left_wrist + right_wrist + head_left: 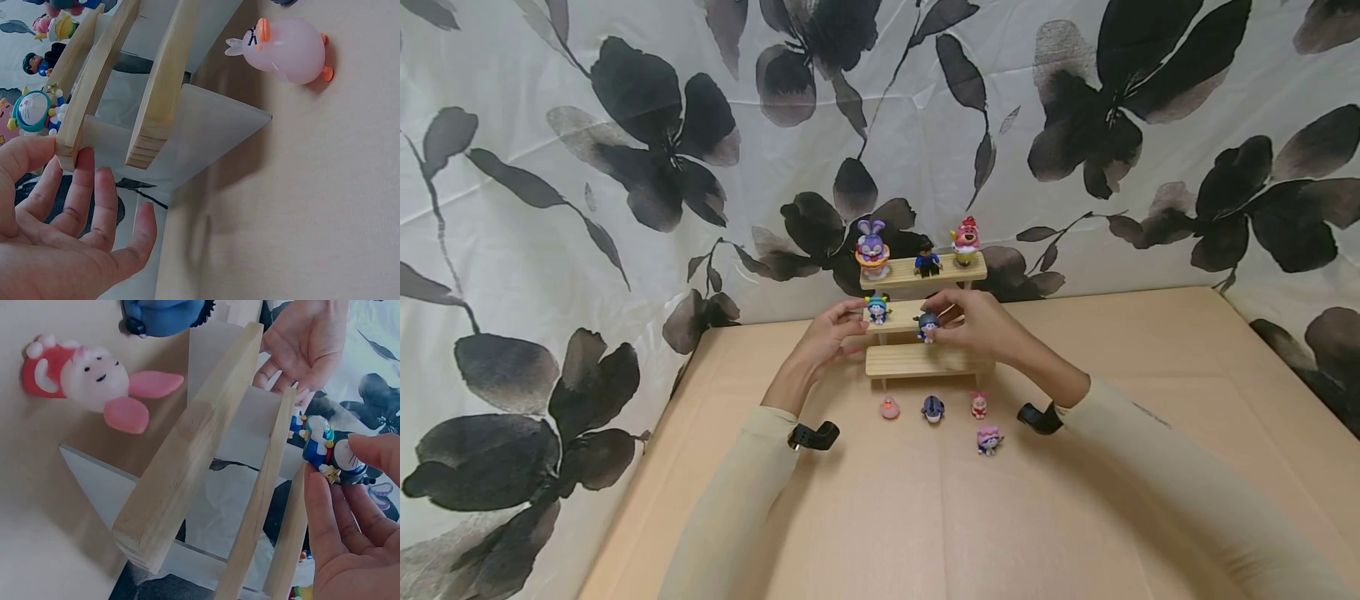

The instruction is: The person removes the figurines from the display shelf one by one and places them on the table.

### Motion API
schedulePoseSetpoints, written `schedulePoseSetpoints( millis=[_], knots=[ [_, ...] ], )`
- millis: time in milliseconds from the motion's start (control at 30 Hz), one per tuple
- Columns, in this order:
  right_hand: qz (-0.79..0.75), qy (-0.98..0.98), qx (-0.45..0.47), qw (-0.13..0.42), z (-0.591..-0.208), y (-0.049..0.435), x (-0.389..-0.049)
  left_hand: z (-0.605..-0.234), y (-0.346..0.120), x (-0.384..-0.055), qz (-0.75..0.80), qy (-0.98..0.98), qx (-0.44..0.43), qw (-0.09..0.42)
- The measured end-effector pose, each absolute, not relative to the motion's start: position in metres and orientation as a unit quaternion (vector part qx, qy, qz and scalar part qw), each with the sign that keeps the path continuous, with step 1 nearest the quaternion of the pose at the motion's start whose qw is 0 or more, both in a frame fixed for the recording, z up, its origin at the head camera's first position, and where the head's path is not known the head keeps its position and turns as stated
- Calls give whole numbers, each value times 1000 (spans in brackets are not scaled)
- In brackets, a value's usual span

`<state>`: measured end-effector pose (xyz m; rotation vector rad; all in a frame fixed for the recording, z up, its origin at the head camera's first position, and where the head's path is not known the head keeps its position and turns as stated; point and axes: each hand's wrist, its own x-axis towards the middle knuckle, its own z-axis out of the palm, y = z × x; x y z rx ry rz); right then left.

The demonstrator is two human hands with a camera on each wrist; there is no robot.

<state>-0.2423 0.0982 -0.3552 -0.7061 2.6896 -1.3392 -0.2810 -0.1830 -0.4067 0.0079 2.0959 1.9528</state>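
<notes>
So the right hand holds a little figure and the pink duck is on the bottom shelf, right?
No: the pink duck is on the table, in front of the bottom shelf, as the head view shows. The right hand does hold a little figure.

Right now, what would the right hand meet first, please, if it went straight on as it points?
Beyond the dark-capped blue figurine it pinches, the right hand would likely meet the teal-hooded figurine on the pale wooden middle shelf, though depth is unclear.
</notes>
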Motion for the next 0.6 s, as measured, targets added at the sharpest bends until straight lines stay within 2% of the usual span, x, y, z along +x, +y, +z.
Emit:
schedulePoseSetpoints(
  millis=[600],
  knots=[
    [-421,869,-253,52,-355,106,-213,-407,-183,-281,676,724,5,139]
  ],
)
